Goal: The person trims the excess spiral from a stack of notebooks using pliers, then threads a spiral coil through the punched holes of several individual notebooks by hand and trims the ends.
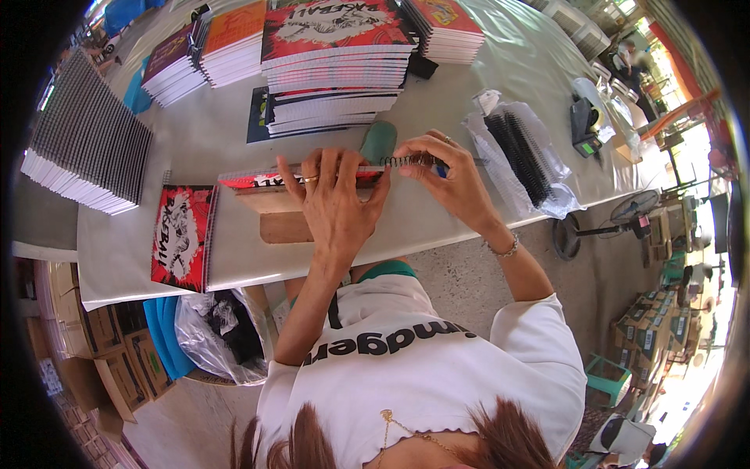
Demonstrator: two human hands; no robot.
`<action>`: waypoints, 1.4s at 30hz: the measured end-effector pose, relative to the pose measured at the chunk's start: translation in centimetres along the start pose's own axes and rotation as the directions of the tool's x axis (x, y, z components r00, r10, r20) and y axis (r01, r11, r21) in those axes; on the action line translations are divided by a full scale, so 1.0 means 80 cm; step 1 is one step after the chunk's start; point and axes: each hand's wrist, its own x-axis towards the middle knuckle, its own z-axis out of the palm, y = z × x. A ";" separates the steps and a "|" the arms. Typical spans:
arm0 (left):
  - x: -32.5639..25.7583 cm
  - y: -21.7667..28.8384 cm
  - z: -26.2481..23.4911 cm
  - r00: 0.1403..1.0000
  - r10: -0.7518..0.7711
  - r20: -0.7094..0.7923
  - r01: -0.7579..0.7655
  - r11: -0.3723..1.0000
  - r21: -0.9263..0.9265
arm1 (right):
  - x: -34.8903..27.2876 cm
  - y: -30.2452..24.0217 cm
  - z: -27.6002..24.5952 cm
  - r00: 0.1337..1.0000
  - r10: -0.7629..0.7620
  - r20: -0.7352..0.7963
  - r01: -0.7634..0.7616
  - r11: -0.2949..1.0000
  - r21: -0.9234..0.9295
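My left hand (334, 195) presses down with its fingers over a red-covered notebook (248, 180), which leans on a light wooden block (285, 227). At the notebook's right end, my right hand (457, 178) pinches a dark spiral binding coil (404, 162). The coil's near end meets the notebook's edge by my left thumb; whether it is threaded into the holes I cannot tell. A bit of blue shows under my right fingers, its kind unclear. Behind my hands lies a rounded green object (380, 141). To the left rests a spiral-bound red notebook (181, 238).
A tall stack of red notebooks (336, 66) stands ahead, flanked by orange (234, 47) and purple (173, 66) stacks. Bound notebooks (94, 141) pile up at far left. Black coils (519, 152) lie in plastic at right, near a tape dispenser (584, 125). A fan (568, 237) stands beyond the table edge.
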 end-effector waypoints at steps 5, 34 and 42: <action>0.000 -0.003 0.000 1.000 0.007 0.002 -0.007 1.000 -0.002 | -0.002 0.009 0.014 0.975 -0.190 -0.113 0.197 0.979 0.052; 0.002 -0.026 -0.019 0.952 0.304 0.044 -0.294 0.944 -0.151 | 0.085 0.120 0.016 0.920 0.013 0.392 0.103 0.956 -0.273; 0.006 -0.021 -0.017 0.962 0.274 0.009 -0.268 0.946 -0.181 | 0.075 0.107 -0.016 0.831 0.015 0.556 -0.434 0.643 0.631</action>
